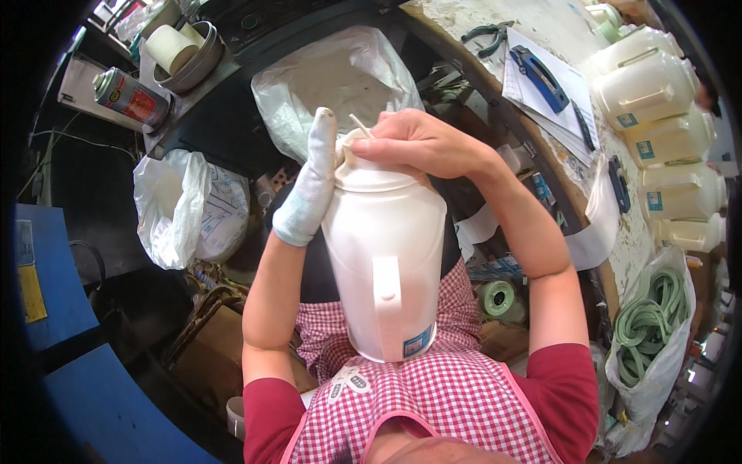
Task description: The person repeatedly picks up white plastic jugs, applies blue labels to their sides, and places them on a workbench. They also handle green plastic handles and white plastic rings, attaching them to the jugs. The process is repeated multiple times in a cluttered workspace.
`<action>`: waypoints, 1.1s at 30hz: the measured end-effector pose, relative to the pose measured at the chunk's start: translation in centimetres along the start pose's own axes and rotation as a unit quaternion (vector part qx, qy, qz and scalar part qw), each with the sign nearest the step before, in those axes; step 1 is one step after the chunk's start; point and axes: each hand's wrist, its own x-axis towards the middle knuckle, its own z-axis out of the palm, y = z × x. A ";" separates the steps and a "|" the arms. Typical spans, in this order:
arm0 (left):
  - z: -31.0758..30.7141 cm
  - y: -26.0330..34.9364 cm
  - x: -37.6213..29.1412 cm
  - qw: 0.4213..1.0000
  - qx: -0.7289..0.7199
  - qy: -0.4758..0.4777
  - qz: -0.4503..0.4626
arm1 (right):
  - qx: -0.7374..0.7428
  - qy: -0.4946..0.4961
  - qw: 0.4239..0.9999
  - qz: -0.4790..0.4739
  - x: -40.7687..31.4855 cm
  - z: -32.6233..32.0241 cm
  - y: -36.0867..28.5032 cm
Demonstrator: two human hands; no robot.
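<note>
A large white plastic jug (388,232) with a side handle and a blue label lies across my lap, its spouted end away from me. My left hand (316,180), in a whitish knit glove, presses flat along the left side of that end, thumb or finger pointing up. My bare right hand (414,142) curls over the jug's far end with fingers bent; a thin pale strip (360,124) sticks out beside its thumb. Whether the right fingers grip the strip or the jug's rim cannot be told.
Beyond the jug stands an open white sack (336,81). On the right bench are pliers (490,39), a blue utility knife (540,78), papers (550,116) and several jugs (646,87). A bag of green strips (649,325) is at right, a spray can (132,98) upper left.
</note>
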 end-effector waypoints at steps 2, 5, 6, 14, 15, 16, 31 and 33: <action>2.1 0.5 -0.5 0.999 0.045 0.006 0.012 | -0.024 0.080 0.996 -0.013 -0.4 -1.8 -0.8; 2.9 2.3 -2.5 0.976 0.196 0.001 0.094 | -0.204 0.335 0.882 -0.261 1.8 -8.7 -1.7; 2.5 3.3 -3.8 0.970 0.197 -0.017 0.141 | -0.089 0.480 0.848 -0.206 3.0 -13.3 -2.8; 1.0 8.7 -19.5 0.631 0.433 0.466 0.444 | -0.344 0.517 0.770 -0.147 11.7 -24.2 7.9; 1.1 8.5 -20.4 0.560 0.446 0.530 0.455 | -0.741 0.312 0.582 -0.120 14.6 -20.6 10.5; 1.2 8.2 -20.9 0.558 0.443 0.557 0.426 | -0.594 0.211 0.768 -0.117 15.8 -16.5 13.8; -2.0 3.6 -18.5 0.732 0.424 0.444 0.296 | -0.439 0.238 0.866 -0.022 14.2 -3.1 15.1; -0.8 3.5 -17.8 0.700 0.499 0.395 0.324 | -0.273 0.300 0.914 -0.029 10.2 -0.7 7.2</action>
